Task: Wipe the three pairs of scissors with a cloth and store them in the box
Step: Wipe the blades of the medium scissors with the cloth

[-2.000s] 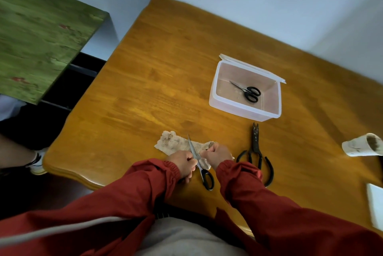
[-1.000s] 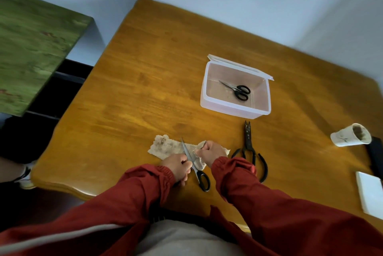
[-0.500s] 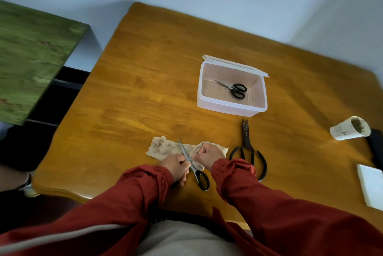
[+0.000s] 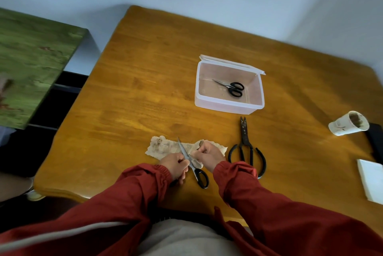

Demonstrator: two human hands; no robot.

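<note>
Near the front edge of the bench [image 4: 145,90], I see the silver-bladed scissors [image 4: 191,162] lying across the stained cloth [image 4: 163,148], tip away, black loops toward the camera. The left hand [image 4: 175,165] curls round them at the pivot; the right hand [image 4: 209,156] pinches a fold of cloth against the blade. Just right of that hand lie large black shears [image 4: 246,150], untouched. Beyond, the open clear box [image 4: 228,106] holds one black-handled pair [image 4: 231,88]. Far right: a tipped paper cup [image 4: 346,124] and a white pad [image 4: 371,181].
</note>
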